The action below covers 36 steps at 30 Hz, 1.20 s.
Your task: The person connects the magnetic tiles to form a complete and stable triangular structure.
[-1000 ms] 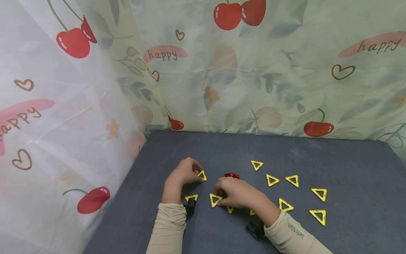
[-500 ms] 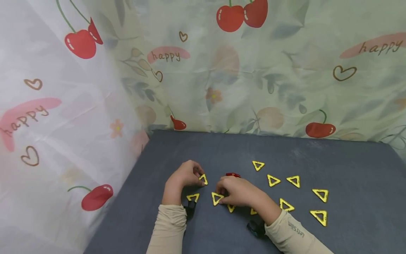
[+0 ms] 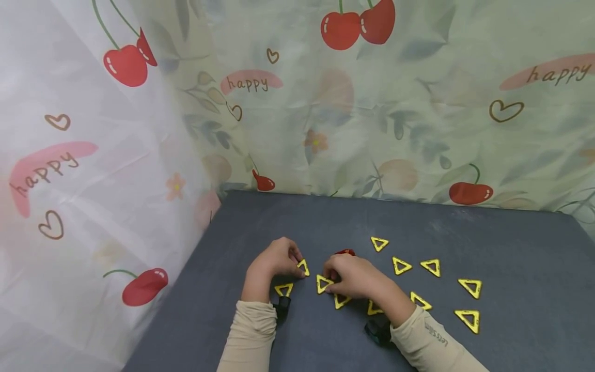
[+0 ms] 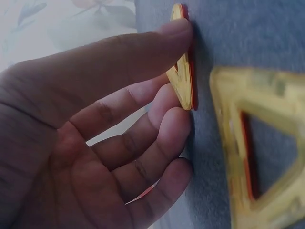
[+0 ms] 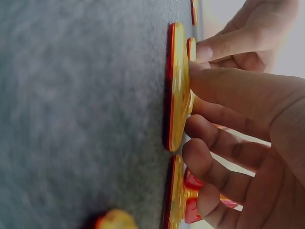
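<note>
In the head view, my left hand [image 3: 279, 261] pinches a small yellow triangular frame tile [image 3: 303, 267] at the table's left-middle. The left wrist view shows my thumb on that tile [image 4: 183, 71], which has a red lower edge. To its right, my right hand [image 3: 355, 276] pinches another yellow triangular tile [image 3: 323, 284] between thumb and fingers. The two held tiles sit close together with a narrow gap. Below my right hand lies a third triangular tile [image 3: 341, 301], large in the right wrist view. A red piece [image 3: 345, 252] is partly hidden behind my right hand.
Another triangle [image 3: 283, 289] lies by my left wrist. Several more yellow triangles [image 3: 430, 267] are scattered on the right of the dark table [image 3: 520, 248], one partly under my right forearm. A printed curtain [image 3: 409, 103] hangs behind and to the left.
My right hand has moved its triangle tile slightly away from me, and my left hand has brought its tile a little nearer to me and rightward. The gap between them has shrunk.
</note>
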{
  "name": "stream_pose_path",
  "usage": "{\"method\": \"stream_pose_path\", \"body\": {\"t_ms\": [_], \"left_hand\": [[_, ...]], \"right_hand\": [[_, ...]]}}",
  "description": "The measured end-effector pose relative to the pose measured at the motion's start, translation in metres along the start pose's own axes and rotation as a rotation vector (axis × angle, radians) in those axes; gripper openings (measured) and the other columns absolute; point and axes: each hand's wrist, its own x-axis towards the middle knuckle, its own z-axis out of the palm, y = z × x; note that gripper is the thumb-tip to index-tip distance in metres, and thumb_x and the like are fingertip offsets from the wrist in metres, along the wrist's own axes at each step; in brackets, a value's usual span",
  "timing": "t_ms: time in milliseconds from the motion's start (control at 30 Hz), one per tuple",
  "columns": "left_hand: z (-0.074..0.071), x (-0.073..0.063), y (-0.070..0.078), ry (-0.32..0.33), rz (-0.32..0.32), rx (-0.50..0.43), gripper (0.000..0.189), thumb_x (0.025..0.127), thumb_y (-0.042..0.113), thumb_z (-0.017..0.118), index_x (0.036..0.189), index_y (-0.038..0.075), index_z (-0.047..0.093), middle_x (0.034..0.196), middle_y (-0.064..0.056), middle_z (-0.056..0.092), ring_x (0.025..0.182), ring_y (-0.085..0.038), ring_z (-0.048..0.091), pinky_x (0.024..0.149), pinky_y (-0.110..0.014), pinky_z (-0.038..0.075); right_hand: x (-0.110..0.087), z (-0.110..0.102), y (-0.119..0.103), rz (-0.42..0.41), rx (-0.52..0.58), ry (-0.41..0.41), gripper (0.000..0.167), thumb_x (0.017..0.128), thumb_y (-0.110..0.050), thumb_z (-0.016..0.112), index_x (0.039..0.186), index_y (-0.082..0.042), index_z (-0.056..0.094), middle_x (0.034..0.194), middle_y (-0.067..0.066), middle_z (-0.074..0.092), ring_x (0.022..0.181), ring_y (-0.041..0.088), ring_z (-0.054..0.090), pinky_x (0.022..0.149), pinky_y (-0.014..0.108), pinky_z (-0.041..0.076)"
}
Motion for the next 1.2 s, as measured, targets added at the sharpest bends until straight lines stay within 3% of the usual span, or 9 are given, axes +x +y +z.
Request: {"method": "stream_pose_path", "body": {"t_ms": [267, 500, 933, 1067, 1200], "left_hand": [[0.006, 0.003, 0.009, -0.047, 0.037, 0.011, 0.029, 0.077, 0.01, 0.096, 0.098, 0.007, 0.077, 0.088, -0.004, 0.069, 0.077, -0.018, 0.065, 0.07, -0.033, 0.054], [0.01, 0.003, 0.015, -0.074, 0.059, 0.01, 0.028, 0.077, 0.008, 0.095, 0.099, 0.007, 0.077, 0.087, -0.004, 0.068, 0.076, -0.019, 0.063, 0.068, -0.033, 0.052], [0.019, 0.002, 0.023, -0.114, 0.065, 0.008, 0.028, 0.08, 0.01, 0.094, 0.102, 0.009, 0.077, 0.087, -0.003, 0.068, 0.076, -0.02, 0.063, 0.068, -0.035, 0.051], [0.017, 0.002, 0.022, -0.115, 0.068, 0.007, 0.028, 0.081, 0.012, 0.094, 0.103, 0.01, 0.077, 0.088, -0.003, 0.068, 0.076, -0.019, 0.063, 0.069, -0.035, 0.051], [0.005, -0.002, 0.014, -0.098, 0.066, 0.001, 0.03, 0.08, 0.013, 0.094, 0.105, 0.008, 0.077, 0.09, -0.005, 0.069, 0.078, -0.019, 0.063, 0.07, -0.034, 0.052]], "right_hand": [[0.001, -0.003, 0.006, 0.091, -0.016, 0.016, 0.016, 0.09, -0.025, 0.088, 0.098, -0.018, 0.076, 0.086, -0.005, 0.063, 0.071, 0.01, 0.056, 0.066, 0.036, 0.047], [0.0, -0.004, 0.01, 0.107, -0.04, 0.055, 0.018, 0.09, -0.025, 0.087, 0.102, -0.016, 0.077, 0.087, -0.005, 0.064, 0.074, 0.009, 0.057, 0.071, 0.037, 0.051], [-0.002, -0.004, 0.01, 0.147, -0.045, 0.081, 0.013, 0.09, -0.024, 0.087, 0.094, -0.018, 0.076, 0.079, -0.007, 0.059, 0.064, 0.008, 0.054, 0.064, 0.034, 0.047], [-0.002, -0.005, 0.01, 0.154, -0.049, 0.077, 0.013, 0.09, -0.023, 0.087, 0.092, -0.019, 0.075, 0.078, -0.007, 0.058, 0.063, 0.01, 0.054, 0.063, 0.034, 0.046], [0.001, -0.003, 0.009, 0.153, -0.054, 0.069, 0.013, 0.09, -0.023, 0.087, 0.095, -0.018, 0.076, 0.081, -0.006, 0.061, 0.065, 0.009, 0.054, 0.064, 0.034, 0.048]]}}
